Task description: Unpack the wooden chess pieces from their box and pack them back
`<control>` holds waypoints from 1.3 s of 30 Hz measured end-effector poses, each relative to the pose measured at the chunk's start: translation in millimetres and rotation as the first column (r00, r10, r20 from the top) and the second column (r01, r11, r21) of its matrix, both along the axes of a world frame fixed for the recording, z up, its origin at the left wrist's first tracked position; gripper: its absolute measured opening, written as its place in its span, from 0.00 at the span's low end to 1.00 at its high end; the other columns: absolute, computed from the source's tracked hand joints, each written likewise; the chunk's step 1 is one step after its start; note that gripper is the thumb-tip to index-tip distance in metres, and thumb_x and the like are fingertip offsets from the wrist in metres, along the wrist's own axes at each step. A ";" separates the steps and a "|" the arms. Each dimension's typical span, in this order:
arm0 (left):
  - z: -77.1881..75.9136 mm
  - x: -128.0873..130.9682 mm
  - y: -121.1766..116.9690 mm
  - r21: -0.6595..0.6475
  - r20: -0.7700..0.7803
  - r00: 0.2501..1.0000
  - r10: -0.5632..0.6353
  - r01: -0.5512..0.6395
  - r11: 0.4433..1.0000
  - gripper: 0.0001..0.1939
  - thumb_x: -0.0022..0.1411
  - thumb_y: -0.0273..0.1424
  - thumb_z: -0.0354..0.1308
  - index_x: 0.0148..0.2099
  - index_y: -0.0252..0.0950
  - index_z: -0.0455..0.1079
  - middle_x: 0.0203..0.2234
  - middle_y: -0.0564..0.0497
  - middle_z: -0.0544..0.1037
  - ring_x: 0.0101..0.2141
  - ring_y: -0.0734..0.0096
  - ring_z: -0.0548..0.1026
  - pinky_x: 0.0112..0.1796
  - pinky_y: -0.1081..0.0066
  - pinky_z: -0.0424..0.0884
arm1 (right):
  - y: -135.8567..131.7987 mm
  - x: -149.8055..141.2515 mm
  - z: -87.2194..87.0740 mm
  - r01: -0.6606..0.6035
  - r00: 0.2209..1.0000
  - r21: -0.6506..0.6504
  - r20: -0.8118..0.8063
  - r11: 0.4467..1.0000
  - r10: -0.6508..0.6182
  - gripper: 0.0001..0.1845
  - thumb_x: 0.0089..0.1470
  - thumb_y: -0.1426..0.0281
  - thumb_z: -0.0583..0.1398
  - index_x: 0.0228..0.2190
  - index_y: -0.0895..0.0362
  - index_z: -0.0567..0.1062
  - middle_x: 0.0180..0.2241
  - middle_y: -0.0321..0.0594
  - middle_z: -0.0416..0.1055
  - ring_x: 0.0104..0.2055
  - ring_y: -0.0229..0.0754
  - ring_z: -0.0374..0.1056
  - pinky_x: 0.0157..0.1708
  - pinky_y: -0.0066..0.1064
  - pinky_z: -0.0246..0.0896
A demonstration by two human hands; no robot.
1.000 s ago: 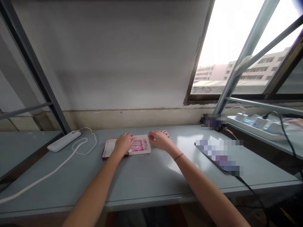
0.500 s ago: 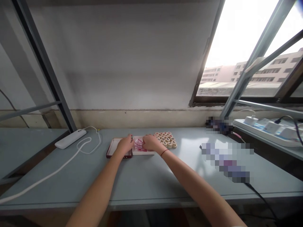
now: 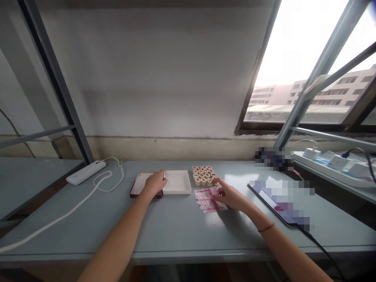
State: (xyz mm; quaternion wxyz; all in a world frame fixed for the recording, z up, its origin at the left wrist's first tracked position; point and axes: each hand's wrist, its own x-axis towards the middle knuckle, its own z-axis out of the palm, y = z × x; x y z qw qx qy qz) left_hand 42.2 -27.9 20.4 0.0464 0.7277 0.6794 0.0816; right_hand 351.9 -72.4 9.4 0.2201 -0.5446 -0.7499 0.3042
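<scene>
My left hand is closed over the edge where the dark red box half meets the white box half. Both halves lie side by side, with white insides facing up. To their right, my right hand has its thumb and some fingers on a folded white plastic sheet with red lines, a Chinese chess board. The sheet is low over or on the table; its right edge is partly under the fingers. Just behind it stand round Chinese chess pieces, packed in rows, my index finger close to them.
A white power bank with a white cable lies on the left of the blue-grey table. At right are a partly blurred tablet with a black cable and a white power strip. Metal frame posts rise on both sides.
My right hand has taken the folded board out of the white box half and moved it right, toward me, in front of the pieces. My left hand stays at the box.
</scene>
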 end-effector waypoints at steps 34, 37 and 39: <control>25.5 24.1 -23.0 0.210 -0.150 0.885 -0.441 0.464 0.860 0.15 0.63 0.34 0.43 0.28 0.36 0.66 0.27 0.48 0.76 0.29 0.68 0.72 0.29 0.72 0.58 | 8.9 -134.4 -0.4 -0.314 0.844 0.373 0.531 0.873 0.077 0.17 0.55 0.66 0.50 0.34 0.59 0.77 0.35 0.46 0.76 0.35 0.44 0.71 0.33 0.28 0.58; 27.9 31.9 -32.1 0.113 -0.130 0.898 -0.421 0.435 0.893 0.15 0.61 0.33 0.43 0.27 0.36 0.67 0.26 0.47 0.76 0.26 0.68 0.71 0.26 0.72 0.56 | 10.2 -131.5 0.0 -0.314 0.850 0.348 0.518 0.883 0.098 0.16 0.54 0.66 0.51 0.35 0.58 0.77 0.36 0.45 0.76 0.35 0.44 0.71 0.32 0.28 0.57; 27.4 30.2 -32.1 0.057 -0.119 0.915 -0.385 0.393 0.918 0.16 0.61 0.33 0.42 0.29 0.35 0.68 0.26 0.46 0.76 0.26 0.66 0.72 0.25 0.72 0.56 | 10.3 -132.0 0.0 -0.317 0.851 0.342 0.515 0.884 0.106 0.16 0.54 0.66 0.51 0.35 0.57 0.77 0.36 0.43 0.76 0.35 0.44 0.71 0.30 0.28 0.55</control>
